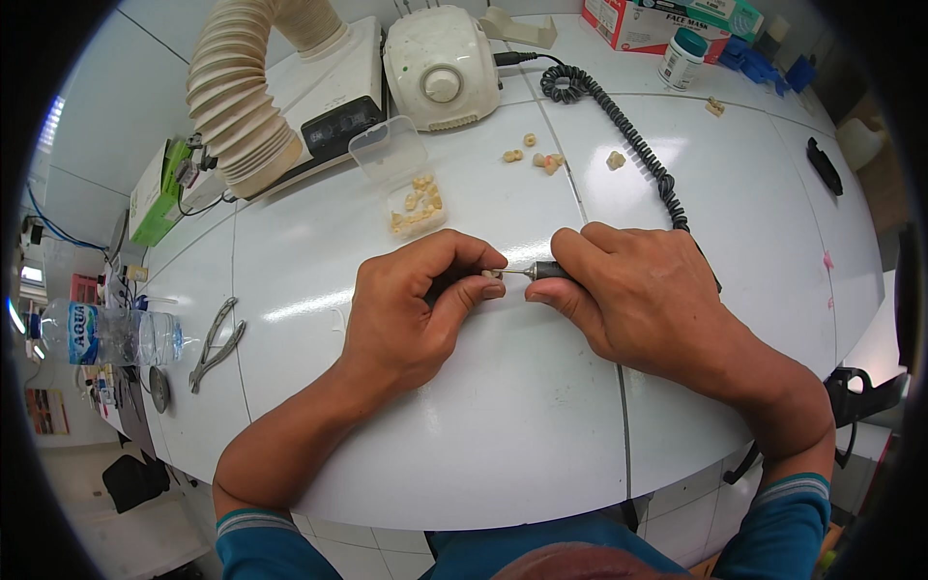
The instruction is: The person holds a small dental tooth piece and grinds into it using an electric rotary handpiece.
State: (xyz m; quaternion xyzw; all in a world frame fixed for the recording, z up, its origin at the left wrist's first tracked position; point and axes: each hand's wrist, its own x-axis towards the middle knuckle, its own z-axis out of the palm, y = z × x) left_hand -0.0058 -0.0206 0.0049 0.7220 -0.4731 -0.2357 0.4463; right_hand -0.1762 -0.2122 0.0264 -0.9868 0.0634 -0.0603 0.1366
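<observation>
Thumb and forefinger of my left hand are closed in a pinch on a small pale dental crown, mostly hidden by the fingertips. My right hand wraps round a black rotary handpiece, held nearly level over the table. Its thin metal bur points left and meets the crown at my left fingertips; whether it spins cannot be told. Behind my left hand stands an open clear plastic box with several yellowish tooth-shaped pieces inside.
A coiled black cord links the white control unit to the handpiece. More tooth pieces lie at the back. A ribbed suction hose arches at back left. Pliers and a water bottle are at left, a lidded jar at back right.
</observation>
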